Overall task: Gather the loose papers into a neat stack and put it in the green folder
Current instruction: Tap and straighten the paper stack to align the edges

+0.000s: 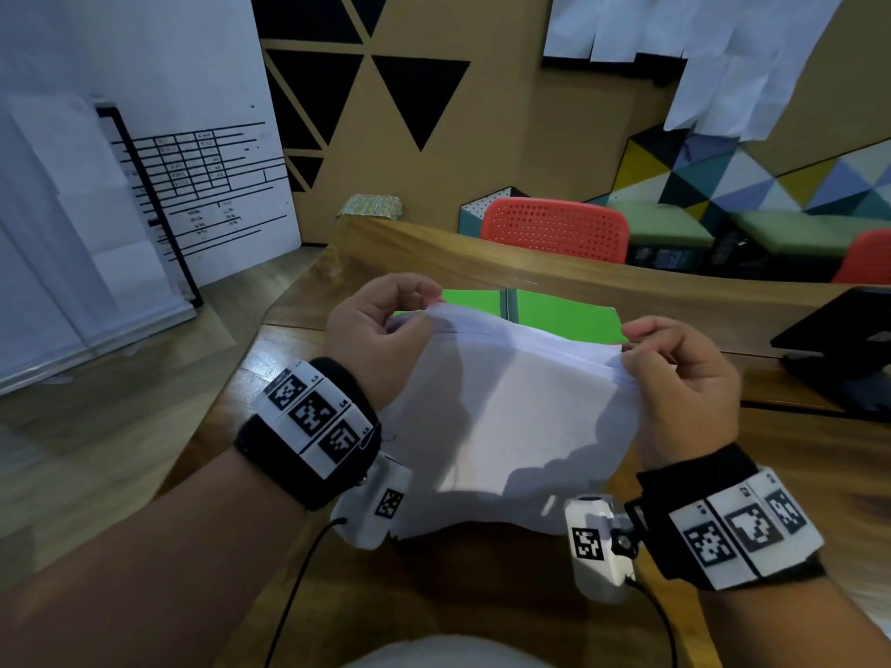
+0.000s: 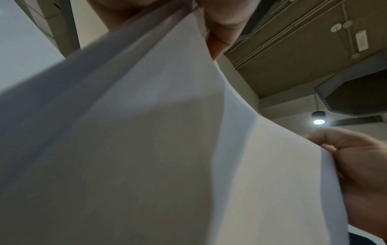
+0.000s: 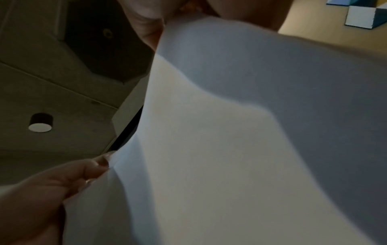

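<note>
I hold a stack of white papers [image 1: 506,412] upright above the wooden table [image 1: 482,585], its lower edge near the tabletop. My left hand [image 1: 385,330] pinches the stack's upper left corner and my right hand [image 1: 675,378] pinches its upper right corner. The papers sag between the two hands. Behind them the green folder [image 1: 554,313] lies open and flat on the table. Paper [image 2: 167,149] fills the left wrist view, where my right hand [image 2: 360,174] shows at the edge. The right wrist view is likewise filled with paper [image 3: 230,149], my left hand [image 3: 52,185] gripping its edge.
A black laptop [image 1: 839,344] sits on the table to the right. Red chairs [image 1: 554,229] stand behind the table's far edge. A white board with printed lines [image 1: 202,185] leans at the left on the floor.
</note>
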